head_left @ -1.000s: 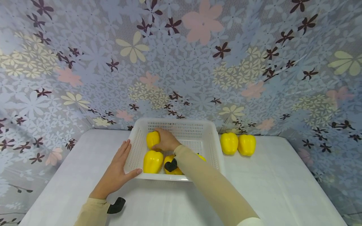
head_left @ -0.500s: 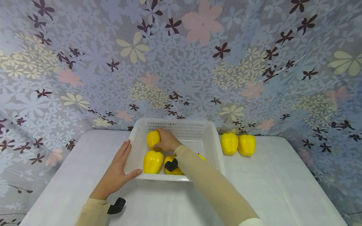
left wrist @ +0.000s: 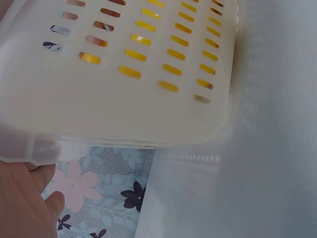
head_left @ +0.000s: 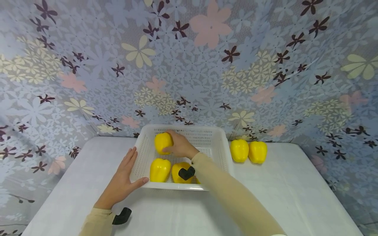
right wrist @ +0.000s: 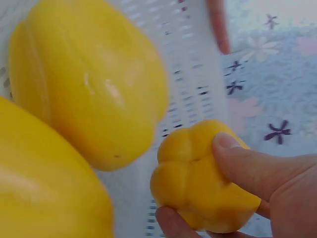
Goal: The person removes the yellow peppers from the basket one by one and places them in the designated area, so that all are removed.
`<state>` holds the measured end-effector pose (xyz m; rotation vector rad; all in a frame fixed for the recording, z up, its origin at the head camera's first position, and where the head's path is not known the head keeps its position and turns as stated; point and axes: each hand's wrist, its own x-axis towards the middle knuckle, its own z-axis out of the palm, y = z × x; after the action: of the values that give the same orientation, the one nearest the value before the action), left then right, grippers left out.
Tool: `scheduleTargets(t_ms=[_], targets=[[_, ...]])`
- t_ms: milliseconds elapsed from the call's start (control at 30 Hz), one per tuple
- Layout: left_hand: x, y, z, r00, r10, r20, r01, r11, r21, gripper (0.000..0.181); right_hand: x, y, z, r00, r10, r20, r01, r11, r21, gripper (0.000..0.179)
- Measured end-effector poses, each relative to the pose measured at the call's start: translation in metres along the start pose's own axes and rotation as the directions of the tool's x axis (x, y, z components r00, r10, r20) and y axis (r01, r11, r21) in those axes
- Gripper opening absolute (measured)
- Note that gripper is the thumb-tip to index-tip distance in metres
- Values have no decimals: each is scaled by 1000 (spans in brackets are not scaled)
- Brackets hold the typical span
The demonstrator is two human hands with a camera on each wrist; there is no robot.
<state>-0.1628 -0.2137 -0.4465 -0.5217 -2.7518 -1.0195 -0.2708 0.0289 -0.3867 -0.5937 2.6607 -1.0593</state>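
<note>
Yellow pepper [head_left: 163, 143], far left within the white basket [head_left: 177, 186], is pinched by the right hand [head_left: 180, 145], arm [head_left: 233, 196] slanting from near right; the left hand [head_left: 119, 180] spreads beside the basket's left.

A white desk [head_left: 283, 196] spreads beneath the hands [head_left: 119, 183]. Past them, and up along both sides, a blue-grey backdrop [head_left: 192, 70] rises, printed with pink, cream and maroon flowers [head_left: 211, 24]. The light is soft, leaving a faint shadow [head_left: 205, 206] on the desk nearer than the hands.
</note>
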Motion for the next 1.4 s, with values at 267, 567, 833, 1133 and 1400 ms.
scheduleTargets(t_ms=[267, 567, 833, 1133, 1400], targets=[[0, -1, 0, 1000, 4, -4, -4, 1000, 10, 101, -25, 1, -23, 998, -53, -20, 54, 996, 66, 77], [-1, -1, 0, 1000, 8, -6, -8, 1000, -3, 101, -48, 1, -35, 991, -130, -46, 131, 991, 34, 76], [-1, 1, 0, 1000, 7, -1, -7, 1000, 5, 101, -71, 4, -45, 989, -119, -88, 126, 989, 74, 77], [1, 3, -3, 1000, 10, -3, -10, 1000, 12, 101, -91, 15, -62, 987, -97, -129, 114, 984, 137, 81], [0, 1, -1, 1000, 16, -6, -16, 1000, 8, 101, -113, 28, -75, 981, -70, -180, 98, 984, 150, 80]])
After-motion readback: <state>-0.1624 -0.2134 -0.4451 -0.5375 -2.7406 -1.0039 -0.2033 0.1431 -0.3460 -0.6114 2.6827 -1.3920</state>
